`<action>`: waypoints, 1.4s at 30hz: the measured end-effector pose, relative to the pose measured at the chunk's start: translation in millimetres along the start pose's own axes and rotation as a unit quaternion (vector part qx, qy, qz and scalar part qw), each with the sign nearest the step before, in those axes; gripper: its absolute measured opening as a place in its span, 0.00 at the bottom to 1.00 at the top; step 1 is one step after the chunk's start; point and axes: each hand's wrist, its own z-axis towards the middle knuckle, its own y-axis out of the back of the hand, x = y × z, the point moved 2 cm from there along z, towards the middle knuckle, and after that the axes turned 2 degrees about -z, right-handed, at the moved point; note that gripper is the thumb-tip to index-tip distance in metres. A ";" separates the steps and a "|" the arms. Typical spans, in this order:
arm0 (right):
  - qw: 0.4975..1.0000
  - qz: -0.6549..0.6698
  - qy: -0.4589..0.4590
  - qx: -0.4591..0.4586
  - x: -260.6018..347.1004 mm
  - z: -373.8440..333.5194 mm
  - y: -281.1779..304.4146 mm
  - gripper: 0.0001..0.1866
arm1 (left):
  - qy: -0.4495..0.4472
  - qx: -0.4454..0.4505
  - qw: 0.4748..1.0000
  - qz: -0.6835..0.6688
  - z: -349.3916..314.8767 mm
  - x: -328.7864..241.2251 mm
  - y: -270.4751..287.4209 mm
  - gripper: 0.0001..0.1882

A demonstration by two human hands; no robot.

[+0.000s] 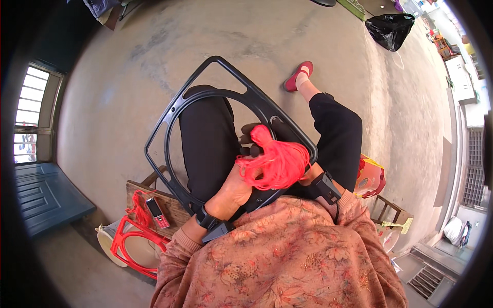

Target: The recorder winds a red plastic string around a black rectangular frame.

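A looped hank of bright red cord (280, 163) lies bunched over my lap. My left hand (235, 186), palm up with dark coverings on its fingers, is closed round the hank's left side. Mostly hidden behind the hank, my right hand (308, 175) grips it from the right; only its wrist side and some dark-covered fingers show. Across my thighs rests a black frame (169, 115) with rounded corners and a large round opening. Its right edge passes by my right hand and the cord.
At my left, a wooden bench (177, 213) bears a mobile phone (157, 212) and loose red cord (137, 211). A red frame (120, 241) leans beside it. A red and yellow bag (371, 177) is at my right. Farther off lies a black plastic bag (389, 31).
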 end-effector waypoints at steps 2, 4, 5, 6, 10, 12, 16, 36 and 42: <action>0.999 0.022 -0.014 0.041 10.2 6.5 -16.6 0.19 | 0.016 0.089 0.996 0.018 3.2 -0.3 5.1 0.06; 0.997 0.021 -0.028 0.063 21.8 9.8 -30.1 0.19 | -0.006 0.106 0.993 0.051 4.9 0.3 3.5 0.05; 0.997 0.010 -0.035 0.063 26.5 10.6 -32.5 0.19 | -0.017 0.102 0.992 0.067 7.7 0.7 5.9 0.06; 0.998 -0.003 -0.040 0.055 28.7 11.3 -31.4 0.19 | -0.012 0.100 0.993 0.059 7.6 0.1 6.8 0.06; 0.992 -0.108 -0.032 -0.057 12.3 -0.4 25.0 0.21 | -0.009 0.082 0.995 0.062 7.8 -1.8 2.6 0.07; 0.984 -0.087 -0.004 -0.156 23.0 -23.4 28.2 0.20 | 0.035 0.102 0.992 0.070 1.5 -12.3 -2.0 0.09; 0.939 0.042 0.182 -0.287 40.6 -74.3 72.3 0.19 | 0.054 0.079 0.991 0.091 0.3 -17.2 -1.8 0.09; 0.794 -0.434 0.165 -0.393 91.7 -110.4 108.7 0.20 | 0.056 0.071 0.991 0.101 4.8 -14.8 -9.8 0.06; 0.862 -0.331 0.206 -0.325 32.1 5.2 50.3 0.22 | 0.121 0.093 0.986 0.071 -0.1 -8.1 -13.4 0.09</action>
